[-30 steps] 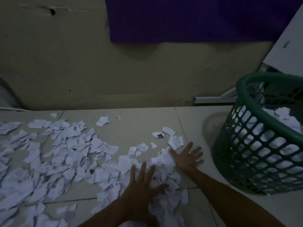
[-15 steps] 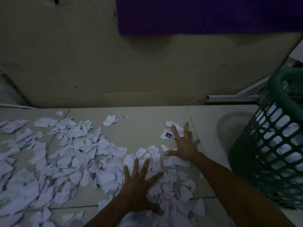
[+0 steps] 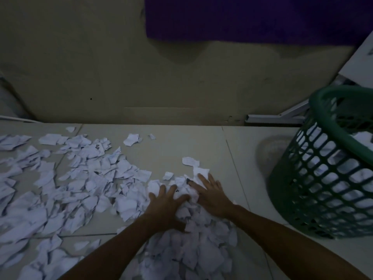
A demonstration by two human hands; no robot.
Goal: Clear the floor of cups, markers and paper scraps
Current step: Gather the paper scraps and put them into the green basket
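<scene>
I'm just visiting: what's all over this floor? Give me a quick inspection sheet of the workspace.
Surface: pale tiled floor, dimly lit.
Job's things: torn white paper scraps spread across the floor's left side, a heap between the forearms; no cups or markers seen.
Clutter: green lattice basket at right, paper inside.
Hands: left hand and right hand flat on the scraps, fingers spread.
Cables: nothing seen.
Surroundings: beige wall, purple cloth hanging above.
</scene>
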